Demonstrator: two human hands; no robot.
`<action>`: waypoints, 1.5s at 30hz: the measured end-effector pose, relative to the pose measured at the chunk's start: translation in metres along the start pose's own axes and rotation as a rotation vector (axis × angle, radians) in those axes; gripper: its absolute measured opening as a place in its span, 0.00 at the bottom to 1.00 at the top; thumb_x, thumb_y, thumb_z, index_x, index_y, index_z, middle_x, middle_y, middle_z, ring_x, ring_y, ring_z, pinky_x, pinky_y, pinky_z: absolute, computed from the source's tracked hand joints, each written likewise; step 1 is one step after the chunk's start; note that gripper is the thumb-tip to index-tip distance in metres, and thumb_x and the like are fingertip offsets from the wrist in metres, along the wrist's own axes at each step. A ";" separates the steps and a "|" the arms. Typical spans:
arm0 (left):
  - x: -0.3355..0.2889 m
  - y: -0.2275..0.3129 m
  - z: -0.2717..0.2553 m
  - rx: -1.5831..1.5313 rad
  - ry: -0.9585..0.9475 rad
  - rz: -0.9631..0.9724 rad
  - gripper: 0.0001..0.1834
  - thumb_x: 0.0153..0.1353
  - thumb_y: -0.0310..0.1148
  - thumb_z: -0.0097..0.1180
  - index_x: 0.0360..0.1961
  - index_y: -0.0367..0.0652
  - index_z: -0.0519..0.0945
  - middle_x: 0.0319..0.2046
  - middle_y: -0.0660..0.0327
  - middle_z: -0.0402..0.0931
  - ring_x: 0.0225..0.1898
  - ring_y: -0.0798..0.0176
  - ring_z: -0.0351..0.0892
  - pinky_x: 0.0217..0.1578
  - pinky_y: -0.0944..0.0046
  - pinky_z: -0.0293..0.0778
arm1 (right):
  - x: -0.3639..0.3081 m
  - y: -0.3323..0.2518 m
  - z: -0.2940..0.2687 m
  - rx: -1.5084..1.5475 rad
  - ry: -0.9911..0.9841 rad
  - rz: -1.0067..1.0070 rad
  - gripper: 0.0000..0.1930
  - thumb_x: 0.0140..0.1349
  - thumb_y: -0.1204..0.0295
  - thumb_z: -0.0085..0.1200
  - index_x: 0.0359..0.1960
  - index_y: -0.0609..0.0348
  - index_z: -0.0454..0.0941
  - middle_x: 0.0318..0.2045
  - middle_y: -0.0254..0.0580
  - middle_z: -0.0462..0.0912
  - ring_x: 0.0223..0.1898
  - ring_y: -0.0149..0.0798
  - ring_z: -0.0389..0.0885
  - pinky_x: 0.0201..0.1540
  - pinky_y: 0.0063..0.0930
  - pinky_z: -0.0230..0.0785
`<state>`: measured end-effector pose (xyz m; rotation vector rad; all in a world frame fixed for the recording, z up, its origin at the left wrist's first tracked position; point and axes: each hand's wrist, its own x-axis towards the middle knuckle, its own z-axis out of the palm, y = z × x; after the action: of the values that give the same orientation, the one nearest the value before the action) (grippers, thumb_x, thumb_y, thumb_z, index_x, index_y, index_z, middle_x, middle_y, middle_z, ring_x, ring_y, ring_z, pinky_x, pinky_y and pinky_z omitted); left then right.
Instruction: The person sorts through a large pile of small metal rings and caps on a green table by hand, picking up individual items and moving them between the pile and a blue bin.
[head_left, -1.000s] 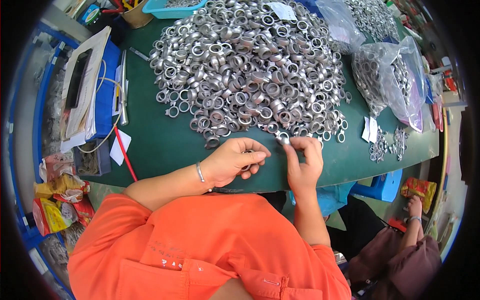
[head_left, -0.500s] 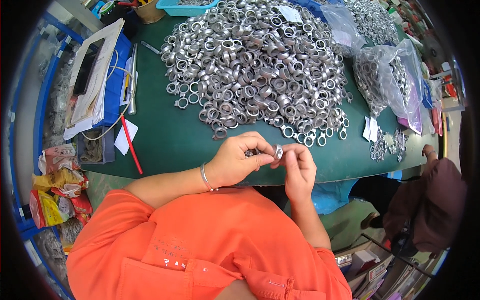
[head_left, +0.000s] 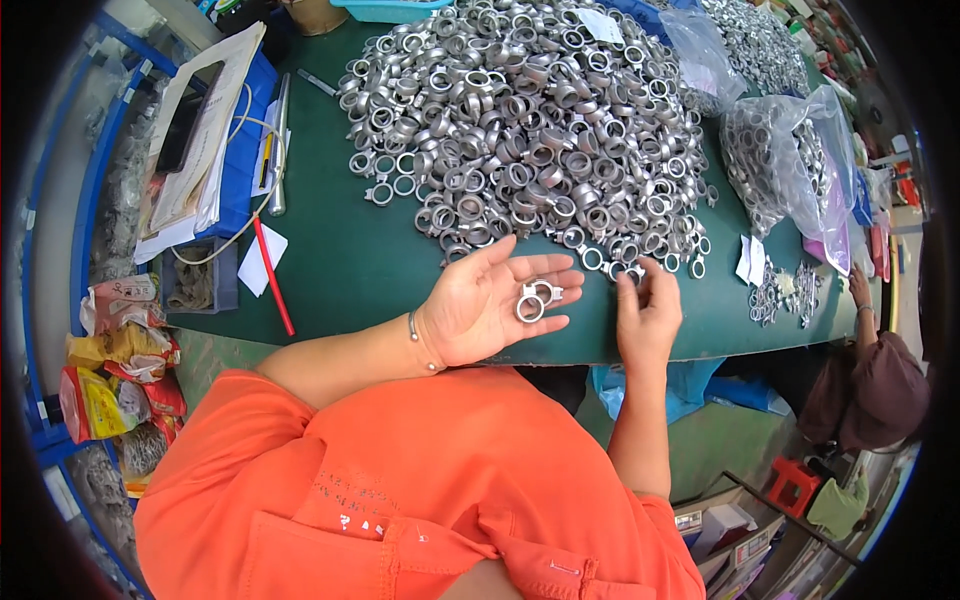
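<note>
Left hand palm up, fingers extended, 2 metal rings lying across them. Right hand at near edge of ring pile, fingers bent; can't tell if gripping.

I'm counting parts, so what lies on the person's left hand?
Two grey metal rings show on the open left hand, overlapping in view. The skin directly beneath their metal is covered.
</note>
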<state>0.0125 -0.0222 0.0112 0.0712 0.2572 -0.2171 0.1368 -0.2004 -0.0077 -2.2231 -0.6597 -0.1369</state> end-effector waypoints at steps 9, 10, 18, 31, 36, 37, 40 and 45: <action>-0.004 -0.009 0.006 0.642 -0.096 0.198 0.32 0.55 0.14 0.41 0.63 0.35 0.55 0.61 0.50 0.58 0.62 0.55 0.59 0.61 0.59 0.57 | -0.006 -0.007 -0.010 -0.129 -0.234 0.016 0.13 0.49 0.77 0.59 0.37 0.61 0.73 0.29 0.46 0.73 0.27 0.46 0.73 0.31 0.36 0.67; -0.004 -0.010 0.007 0.723 -0.102 0.229 0.34 0.53 0.11 0.39 0.63 0.36 0.55 0.61 0.50 0.59 0.62 0.56 0.60 0.61 0.60 0.58 | -0.006 -0.005 -0.013 -0.092 -0.271 -0.007 0.13 0.49 0.77 0.59 0.37 0.61 0.72 0.29 0.46 0.73 0.28 0.46 0.73 0.31 0.37 0.67; -0.003 -0.010 0.001 0.949 -0.182 0.314 0.39 0.47 0.08 0.28 0.64 0.38 0.55 0.52 0.54 0.68 0.58 0.59 0.65 0.57 0.62 0.63 | -0.021 0.000 0.000 -0.076 -0.096 0.087 0.13 0.48 0.77 0.62 0.31 0.64 0.69 0.26 0.45 0.72 0.26 0.44 0.72 0.29 0.33 0.67; -0.005 -0.009 0.003 0.931 -0.083 0.326 0.36 0.48 0.09 0.30 0.63 0.36 0.56 0.49 0.56 0.71 0.54 0.62 0.69 0.56 0.64 0.63 | -0.031 -0.017 -0.003 0.904 -0.383 0.341 0.03 0.58 0.79 0.52 0.33 0.63 0.73 0.27 0.32 0.77 0.25 0.22 0.70 0.27 0.14 0.63; -0.002 -0.011 -0.002 0.852 -0.058 0.323 0.33 0.52 0.11 0.34 0.63 0.35 0.57 0.48 0.56 0.71 0.53 0.63 0.70 0.55 0.65 0.64 | -0.032 -0.021 0.008 0.413 -0.238 0.031 0.02 0.57 0.80 0.53 0.31 0.64 0.73 0.26 0.39 0.77 0.22 0.29 0.72 0.25 0.22 0.65; -0.001 -0.010 -0.004 0.837 -0.052 0.320 0.32 0.53 0.11 0.35 0.62 0.35 0.58 0.48 0.56 0.71 0.53 0.63 0.70 0.55 0.65 0.65 | -0.027 -0.021 0.012 0.206 -0.162 -0.123 0.04 0.53 0.81 0.55 0.30 0.64 0.73 0.25 0.43 0.75 0.22 0.38 0.73 0.25 0.26 0.66; -0.002 -0.010 -0.005 0.837 -0.014 0.304 0.34 0.50 0.11 0.33 0.62 0.34 0.57 0.49 0.58 0.70 0.49 0.69 0.69 0.54 0.69 0.65 | -0.023 -0.024 0.014 0.116 -0.209 -0.160 0.05 0.52 0.82 0.56 0.30 0.62 0.73 0.25 0.45 0.75 0.23 0.44 0.73 0.26 0.28 0.66; 0.001 -0.009 -0.009 0.848 0.043 0.305 0.29 0.56 0.13 0.38 0.61 0.35 0.60 0.51 0.55 0.70 0.53 0.64 0.69 0.56 0.65 0.65 | -0.024 -0.045 0.006 0.428 -0.197 -0.269 0.10 0.45 0.80 0.63 0.31 0.62 0.76 0.25 0.38 0.75 0.19 0.29 0.67 0.20 0.20 0.61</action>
<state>0.0090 -0.0305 0.0018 0.9495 0.1791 -0.0077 0.0931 -0.1806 0.0112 -1.7436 -0.9943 0.0849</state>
